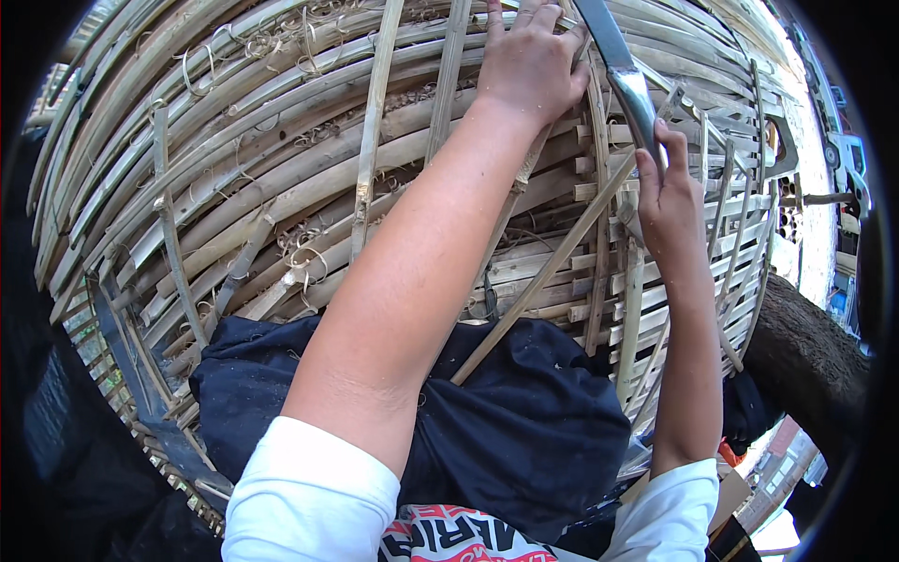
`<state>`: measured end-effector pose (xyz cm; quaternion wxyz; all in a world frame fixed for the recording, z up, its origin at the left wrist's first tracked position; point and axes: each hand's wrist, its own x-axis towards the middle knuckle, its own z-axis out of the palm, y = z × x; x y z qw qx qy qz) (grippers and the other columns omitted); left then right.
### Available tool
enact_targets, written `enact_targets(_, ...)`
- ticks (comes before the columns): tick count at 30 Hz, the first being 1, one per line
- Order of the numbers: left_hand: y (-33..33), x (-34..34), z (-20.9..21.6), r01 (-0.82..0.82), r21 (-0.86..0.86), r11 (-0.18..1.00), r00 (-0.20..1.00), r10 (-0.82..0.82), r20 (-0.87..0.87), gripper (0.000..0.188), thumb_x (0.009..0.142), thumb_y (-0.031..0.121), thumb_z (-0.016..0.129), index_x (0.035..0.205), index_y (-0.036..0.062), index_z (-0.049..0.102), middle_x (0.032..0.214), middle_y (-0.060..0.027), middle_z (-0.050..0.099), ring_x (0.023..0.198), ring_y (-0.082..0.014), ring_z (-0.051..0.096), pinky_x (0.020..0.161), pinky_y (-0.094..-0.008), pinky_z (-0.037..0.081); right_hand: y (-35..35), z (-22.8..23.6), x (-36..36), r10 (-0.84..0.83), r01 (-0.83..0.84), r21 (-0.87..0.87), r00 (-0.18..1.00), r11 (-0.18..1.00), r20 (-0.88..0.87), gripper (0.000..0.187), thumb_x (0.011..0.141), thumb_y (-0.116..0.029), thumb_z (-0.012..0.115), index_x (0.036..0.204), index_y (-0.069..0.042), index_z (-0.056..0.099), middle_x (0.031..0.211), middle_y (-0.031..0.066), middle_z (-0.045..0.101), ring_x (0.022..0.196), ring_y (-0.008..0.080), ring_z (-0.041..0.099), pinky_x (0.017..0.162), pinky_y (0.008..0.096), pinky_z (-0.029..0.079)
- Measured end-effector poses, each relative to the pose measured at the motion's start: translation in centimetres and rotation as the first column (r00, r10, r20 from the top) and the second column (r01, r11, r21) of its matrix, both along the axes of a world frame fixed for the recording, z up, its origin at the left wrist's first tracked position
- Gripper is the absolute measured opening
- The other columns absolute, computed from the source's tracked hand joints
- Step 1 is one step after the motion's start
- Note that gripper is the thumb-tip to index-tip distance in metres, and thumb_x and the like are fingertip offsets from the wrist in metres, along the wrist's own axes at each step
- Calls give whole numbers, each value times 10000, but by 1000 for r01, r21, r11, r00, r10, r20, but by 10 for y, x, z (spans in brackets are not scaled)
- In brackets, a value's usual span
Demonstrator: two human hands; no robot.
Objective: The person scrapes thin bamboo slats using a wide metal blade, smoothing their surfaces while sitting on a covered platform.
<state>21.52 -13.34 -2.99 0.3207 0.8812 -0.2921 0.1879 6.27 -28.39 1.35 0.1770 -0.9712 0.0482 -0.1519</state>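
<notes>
My left hand (532, 70) is at the top middle, its forearm stretched across the stacked strips. It closes around a narrow bamboo strip (517, 192), which runs down beside the forearm toward my lap; the fingertips are partly cut off by the picture's upper rim. To its right, my right hand (670, 192) grips a long knife (629, 89) by its lower end, with the thumb and index finger along the metal. The grey blade points up and slightly left, close beside the left hand. The handle is mostly hidden in my fist.
Layered split bamboo (309, 197) fills the area ahead, with curled shavings among it. Dark cloth (524, 393) covers my lap, and a loose bamboo stick (548, 267) slants up from it. A thick brown log (805, 337) lies at the right. Parked vehicles (847, 155) stand beyond.
</notes>
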Motion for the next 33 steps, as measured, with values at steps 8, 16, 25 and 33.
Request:
enact_targets(8,-2,1,-18,-98,20,995,988,95,121,417,872,268,644,1254,102,642,1340,-149,533,1363,-304,426,1137,-571,303,21,19,2,-78,90,67,984,994,-159,293,1028,-257,493,1288,-128,457,927,287,677,834,470,672,704,506,506)
enact_targets(16,2,-2,-6,-3,8,1000,1000,3,8,433,874,275,649,1268,96,628,1353,-147,528,1368,-294,419,1133,-554,318,9,7,4,-89,85,-31,985,996,-146,285,1036,-261,481,1285,-124,457,861,304,661,818,491,665,696,509,508)
enact_targets(25,3,0,2,40,1,999,999,-40,-28,410,876,267,641,1250,99,650,1420,-181,493,1407,-348,378,1147,-584,287,17,14,1,-51,55,51,995,997,-84,281,1041,-262,460,1291,-136,434,1008,272,683,877,494,663,719,528,512)
enact_targets(33,0,2,-9,-7,-16,1000,997,8,72,428,893,263,624,1276,75,638,1423,-202,497,1428,-365,346,1163,-567,272,11,20,5,-64,68,43,994,997,-92,301,1036,-267,470,1299,-123,443,968,280,681,865,490,665,743,524,513)
